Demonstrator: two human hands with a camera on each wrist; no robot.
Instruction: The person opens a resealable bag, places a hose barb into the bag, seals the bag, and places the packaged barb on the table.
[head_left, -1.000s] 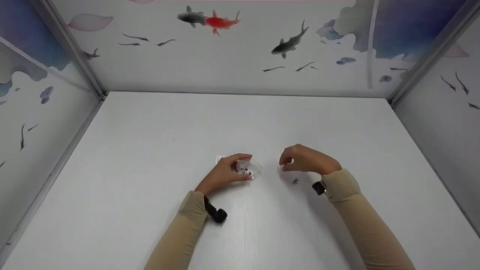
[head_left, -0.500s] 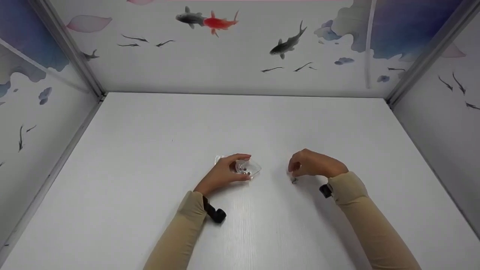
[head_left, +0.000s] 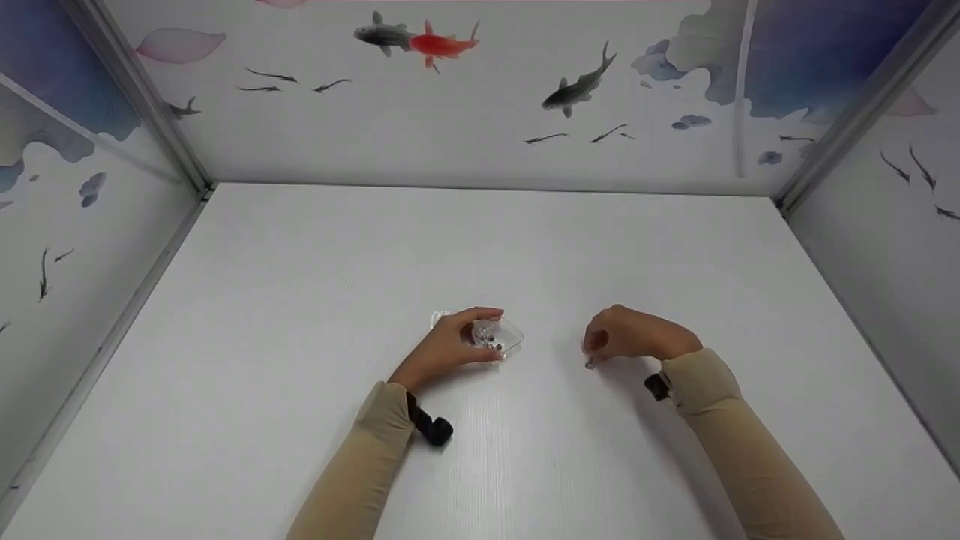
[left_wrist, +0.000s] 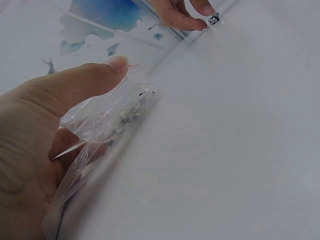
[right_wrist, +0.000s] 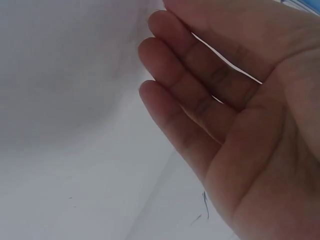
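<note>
Left hand [head_left: 450, 343] gripped a clear plastic bag [left_wrist: 102, 117]; at its four o'clock, right hand [head_left: 634, 331] pinched a small silver-black piece [left_wrist: 214, 19], ideally gently

The tabletop [head_left: 480, 240] is faced from above in the head view; the left hand [left_wrist: 30, 130] and right hand [right_wrist: 250, 135], shared with it, are seen closely in the wrist views.

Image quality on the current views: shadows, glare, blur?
Head: soft shadow on the table beside the right sleeve; small parts hard to resolve. Left wrist: glare streaks on the bag. Right wrist: dim, slightly soft, broad diffuse shadow left of the right hand.
</note>
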